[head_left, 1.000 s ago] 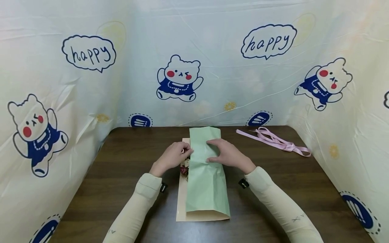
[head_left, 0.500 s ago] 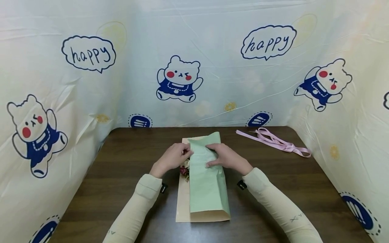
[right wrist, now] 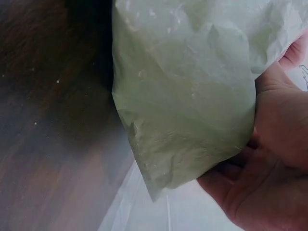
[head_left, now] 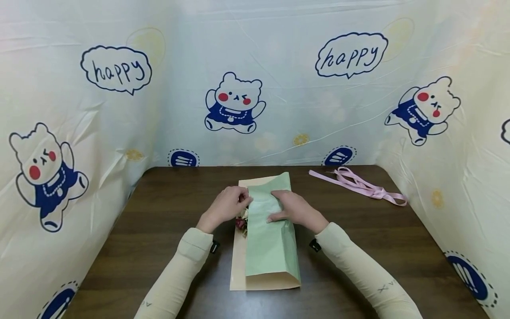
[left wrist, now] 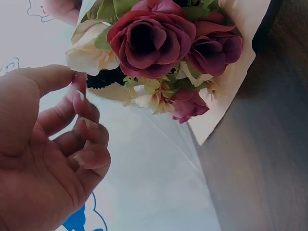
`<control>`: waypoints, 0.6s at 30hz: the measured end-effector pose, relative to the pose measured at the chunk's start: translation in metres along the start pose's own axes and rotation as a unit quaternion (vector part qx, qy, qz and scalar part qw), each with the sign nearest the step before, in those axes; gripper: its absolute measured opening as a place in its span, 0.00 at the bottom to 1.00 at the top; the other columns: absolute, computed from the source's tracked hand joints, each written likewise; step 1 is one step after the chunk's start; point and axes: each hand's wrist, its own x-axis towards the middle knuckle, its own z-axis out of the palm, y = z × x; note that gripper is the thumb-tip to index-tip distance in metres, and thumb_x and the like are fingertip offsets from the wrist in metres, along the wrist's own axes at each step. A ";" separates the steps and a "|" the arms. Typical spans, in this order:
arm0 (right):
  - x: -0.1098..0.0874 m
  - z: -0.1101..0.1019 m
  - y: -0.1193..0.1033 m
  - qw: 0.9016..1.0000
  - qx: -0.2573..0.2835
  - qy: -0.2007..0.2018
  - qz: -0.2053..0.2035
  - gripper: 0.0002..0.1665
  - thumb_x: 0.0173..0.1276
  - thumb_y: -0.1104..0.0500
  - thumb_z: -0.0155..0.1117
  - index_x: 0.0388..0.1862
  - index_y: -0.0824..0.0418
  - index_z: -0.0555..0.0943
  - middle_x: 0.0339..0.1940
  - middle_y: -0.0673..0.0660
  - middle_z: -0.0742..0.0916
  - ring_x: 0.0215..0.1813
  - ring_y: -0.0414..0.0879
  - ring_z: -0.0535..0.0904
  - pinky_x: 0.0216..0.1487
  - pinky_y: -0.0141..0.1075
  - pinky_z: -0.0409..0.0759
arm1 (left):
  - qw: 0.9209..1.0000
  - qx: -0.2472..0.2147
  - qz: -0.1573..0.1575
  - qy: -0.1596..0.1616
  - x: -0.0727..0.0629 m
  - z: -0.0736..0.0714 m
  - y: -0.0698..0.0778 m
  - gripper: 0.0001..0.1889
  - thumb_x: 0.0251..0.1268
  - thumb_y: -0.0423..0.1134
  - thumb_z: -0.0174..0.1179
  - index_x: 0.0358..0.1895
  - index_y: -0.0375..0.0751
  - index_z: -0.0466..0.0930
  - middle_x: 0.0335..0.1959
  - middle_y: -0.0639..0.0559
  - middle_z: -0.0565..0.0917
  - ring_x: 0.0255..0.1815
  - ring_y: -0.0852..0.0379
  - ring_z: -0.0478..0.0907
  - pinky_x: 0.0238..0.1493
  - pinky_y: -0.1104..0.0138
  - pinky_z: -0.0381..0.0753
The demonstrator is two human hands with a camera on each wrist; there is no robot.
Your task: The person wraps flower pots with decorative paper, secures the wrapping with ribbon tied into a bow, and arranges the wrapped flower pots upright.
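Observation:
Green wrapping paper (head_left: pixel 268 248) with a beige inner side lies folded lengthwise over a bunch of flowers. Its beige left strip (head_left: pixel 239 270) shows beside the flap. Maroon and cream roses (left wrist: pixel 151 41) peek out at the flap's left edge; the rest of the bunch is hidden under the paper. My left hand (head_left: pixel 227 204) pinches at that edge with thumb and forefinger, beside a cream rose (left wrist: pixel 91 50). From the right, my right hand (head_left: pixel 300 210) curves round the folded paper, thumb and forefinger over the flap. In the right wrist view the crumpled paper (right wrist: pixel 187 110) hides its fingertips.
A loosely looped pink ribbon (head_left: pixel 372 190) lies at the back right of the dark wooden table (head_left: pixel 167 230). Behind and beside the table hangs a pale curtain (head_left: pixel 295 119) printed with cartoon bears.
The flap's far end has dipped, with its top left corner now lower and the right corner pointing up. My right hand has shifted slightly nearer, and the left hand stays almost in place.

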 end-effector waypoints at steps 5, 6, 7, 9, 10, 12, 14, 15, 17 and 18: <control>-0.001 0.000 -0.005 1.000 -0.004 -0.005 0.030 0.53 0.57 0.37 0.78 0.70 0.70 0.72 0.65 0.65 0.82 0.64 0.57 0.80 0.63 0.50 0.78 | 0.999 0.007 0.011 0.041 -0.002 -0.002 0.008 0.05 0.70 0.41 0.66 0.39 0.46 0.81 0.35 0.54 0.79 0.33 0.56 0.75 0.36 0.64 0.78; -0.001 0.001 -0.006 0.999 -0.005 -0.006 0.035 0.53 0.57 0.37 0.78 0.71 0.70 0.72 0.65 0.64 0.82 0.64 0.57 0.80 0.63 0.50 0.79 | 0.999 0.008 0.019 0.043 -0.002 -0.002 0.010 0.05 0.69 0.40 0.66 0.41 0.46 0.81 0.38 0.53 0.79 0.36 0.54 0.76 0.38 0.63 0.80; -0.001 0.001 -0.006 0.999 -0.006 -0.006 0.038 0.54 0.57 0.37 0.78 0.70 0.70 0.72 0.65 0.64 0.82 0.63 0.57 0.80 0.62 0.50 0.79 | 0.999 0.008 0.029 0.041 -0.002 -0.001 0.013 0.05 0.69 0.40 0.67 0.42 0.45 0.82 0.40 0.53 0.80 0.39 0.53 0.77 0.41 0.62 0.81; -0.001 0.002 -0.007 0.999 -0.008 -0.006 0.043 0.54 0.56 0.37 0.78 0.71 0.70 0.72 0.65 0.64 0.82 0.63 0.57 0.80 0.62 0.50 0.79 | 0.998 0.003 0.054 0.029 -0.001 -0.001 0.019 0.08 0.67 0.38 0.68 0.46 0.43 0.84 0.46 0.51 0.81 0.46 0.51 0.79 0.48 0.59 0.82; -0.001 0.002 -0.007 0.999 -0.011 -0.006 0.043 0.55 0.55 0.36 0.79 0.71 0.70 0.72 0.65 0.64 0.82 0.63 0.57 0.80 0.61 0.50 0.80 | 0.998 0.005 0.063 0.017 0.000 0.000 0.022 0.10 0.67 0.37 0.69 0.49 0.42 0.84 0.49 0.50 0.81 0.49 0.50 0.80 0.52 0.58 0.82; -0.001 0.004 -0.006 0.999 -0.015 -0.006 0.040 0.55 0.55 0.36 0.79 0.70 0.69 0.73 0.64 0.63 0.83 0.62 0.56 0.81 0.60 0.50 0.80 | 0.997 0.010 0.081 -0.009 0.003 0.003 0.028 0.15 0.64 0.37 0.71 0.53 0.40 0.84 0.54 0.48 0.81 0.55 0.49 0.79 0.58 0.56 0.81; -0.001 0.004 -0.006 0.999 -0.010 0.000 0.034 0.54 0.54 0.37 0.80 0.69 0.68 0.74 0.62 0.61 0.84 0.59 0.55 0.82 0.58 0.49 0.81 | 0.995 0.019 0.091 -0.038 0.006 0.006 0.033 0.21 0.62 0.38 0.73 0.58 0.38 0.82 0.59 0.47 0.80 0.61 0.48 0.77 0.63 0.56 0.78; -0.001 0.004 -0.006 1.000 -0.008 0.005 0.030 0.53 0.53 0.37 0.80 0.69 0.67 0.74 0.61 0.60 0.85 0.58 0.54 0.82 0.57 0.48 0.81 | 0.994 0.026 0.095 -0.052 0.009 0.008 0.035 0.24 0.61 0.38 0.74 0.60 0.37 0.81 0.61 0.46 0.79 0.63 0.48 0.76 0.65 0.56 0.77; -0.001 0.005 -0.005 1.000 0.001 0.013 0.023 0.51 0.53 0.38 0.81 0.69 0.64 0.75 0.59 0.58 0.85 0.57 0.52 0.83 0.56 0.48 0.81 | 0.991 0.037 0.101 -0.078 0.013 0.012 0.039 0.28 0.60 0.37 0.75 0.63 0.35 0.79 0.63 0.44 0.78 0.65 0.47 0.75 0.65 0.56 0.76; -0.001 0.005 -0.005 1.000 0.004 0.016 0.020 0.51 0.53 0.38 0.81 0.69 0.63 0.75 0.59 0.58 0.85 0.57 0.52 0.83 0.56 0.47 0.81 | 0.990 0.042 0.102 -0.090 0.015 0.014 0.040 0.29 0.59 0.37 0.75 0.64 0.35 0.79 0.64 0.43 0.78 0.65 0.47 0.75 0.65 0.56 0.76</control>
